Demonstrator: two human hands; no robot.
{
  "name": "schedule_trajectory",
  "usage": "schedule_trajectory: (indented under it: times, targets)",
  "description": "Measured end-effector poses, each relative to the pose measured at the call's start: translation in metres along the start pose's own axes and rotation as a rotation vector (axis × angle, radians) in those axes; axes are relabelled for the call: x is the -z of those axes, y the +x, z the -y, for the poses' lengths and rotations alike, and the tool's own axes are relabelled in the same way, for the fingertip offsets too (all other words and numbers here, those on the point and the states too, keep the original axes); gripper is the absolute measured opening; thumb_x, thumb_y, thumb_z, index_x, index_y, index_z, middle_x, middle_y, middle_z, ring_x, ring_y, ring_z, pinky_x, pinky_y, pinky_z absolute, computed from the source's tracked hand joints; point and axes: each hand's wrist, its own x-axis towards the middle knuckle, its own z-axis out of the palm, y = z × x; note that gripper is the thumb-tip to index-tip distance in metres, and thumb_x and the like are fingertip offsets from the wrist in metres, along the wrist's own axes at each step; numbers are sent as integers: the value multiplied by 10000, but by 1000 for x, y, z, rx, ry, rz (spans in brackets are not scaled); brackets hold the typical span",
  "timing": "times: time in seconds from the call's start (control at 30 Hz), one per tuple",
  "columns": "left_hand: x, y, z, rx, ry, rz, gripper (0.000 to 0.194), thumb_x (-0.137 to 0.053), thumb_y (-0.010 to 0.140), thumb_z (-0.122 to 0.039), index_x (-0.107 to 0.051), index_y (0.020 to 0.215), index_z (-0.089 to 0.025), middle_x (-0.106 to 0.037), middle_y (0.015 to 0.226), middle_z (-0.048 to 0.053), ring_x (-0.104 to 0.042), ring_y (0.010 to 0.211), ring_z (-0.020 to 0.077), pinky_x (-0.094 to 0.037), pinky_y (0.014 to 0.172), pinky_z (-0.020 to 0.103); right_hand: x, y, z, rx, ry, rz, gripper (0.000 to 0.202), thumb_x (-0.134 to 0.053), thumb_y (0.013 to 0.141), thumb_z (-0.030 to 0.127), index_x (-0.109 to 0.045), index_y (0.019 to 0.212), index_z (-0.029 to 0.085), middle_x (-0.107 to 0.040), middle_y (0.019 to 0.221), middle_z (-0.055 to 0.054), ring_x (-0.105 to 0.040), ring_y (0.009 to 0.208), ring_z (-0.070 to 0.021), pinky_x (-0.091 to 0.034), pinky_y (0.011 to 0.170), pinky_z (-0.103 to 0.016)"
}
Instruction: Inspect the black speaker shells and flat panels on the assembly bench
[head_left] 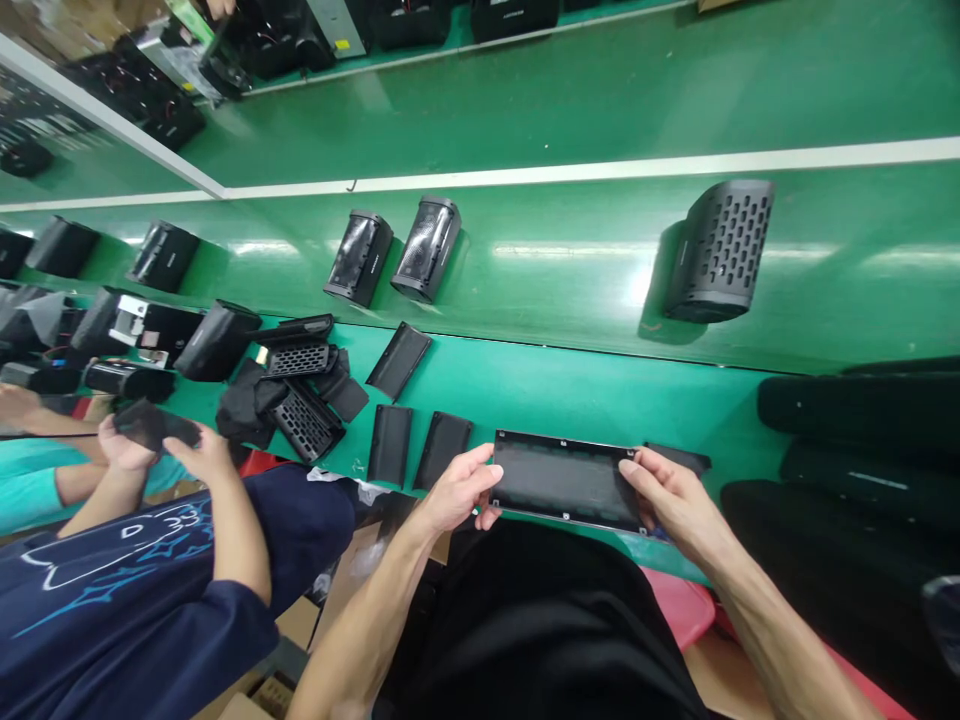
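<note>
A black rectangular panel (566, 482) with small clips along its long edges is held level over the front edge of the green bench. My left hand (465, 487) grips its left end, thumb on top. At the right end my right hand (667, 490) pinches it, thumb over the corner. Two dark flat panels, one nearer (442, 450) and one farther left (390, 443), lie just left of my left hand. Another dark panel (400, 360) rests behind them. Part of a dark piece (679, 458) shows behind my right hand.
Black housings (426, 248) stand on the green belt (555, 270), one with a slotted grille (724, 250) at right. Slotted covers (306, 420) are piled at left, beside a co-worker's hands (199, 450). Large black padded shapes (847, 500) fill the right. A pink stool (679, 605) is below.
</note>
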Motion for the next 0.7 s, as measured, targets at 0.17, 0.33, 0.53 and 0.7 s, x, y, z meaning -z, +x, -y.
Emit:
schedule_trajectory:
  times: [0.17, 0.33, 0.53, 0.7]
  targets:
    - [-1, 0, 1, 12, -6, 4, 658, -786, 813, -602, -525, 1204, -143, -553, 616, -94, -507, 348, 75, -349, 386, 202, 1, -1, -4, -3, -12, 5, 529, -740, 865, 711, -543, 758, 232, -499, 485, 78, -406, 392, -86, -302, 418, -230]
    - [2, 1, 7, -4, 40, 23, 627, -753, 861, -600, -528, 1224, -142, -583, 635, -69, -512, 386, 75, -319, 378, 187, 2, -6, 3, 1, -29, 7, 542, -734, 849, 735, -556, 764, 230, -475, 499, 78, -407, 401, -90, -310, 423, -233]
    - [9, -4, 12, -33, 57, 34, 892, -819, 814, -602, -441, 1462, -119, -595, 710, -56, -551, 436, 81, -395, 424, 197, 0, -16, 14, 55, -31, -13, 511, -787, 808, 689, -676, 982, 220, -467, 620, 70, -421, 508, -113, -350, 461, -244]
    - [8, -9, 5, -41, 126, 61, 998, -816, 843, -581, -338, 1573, -96, -591, 725, -57, -573, 453, 81, -435, 450, 199, 4, -18, 8, 93, -135, -54, 453, -754, 871, 586, -682, 1141, 229, -460, 671, 57, -445, 592, -144, -369, 514, -266]
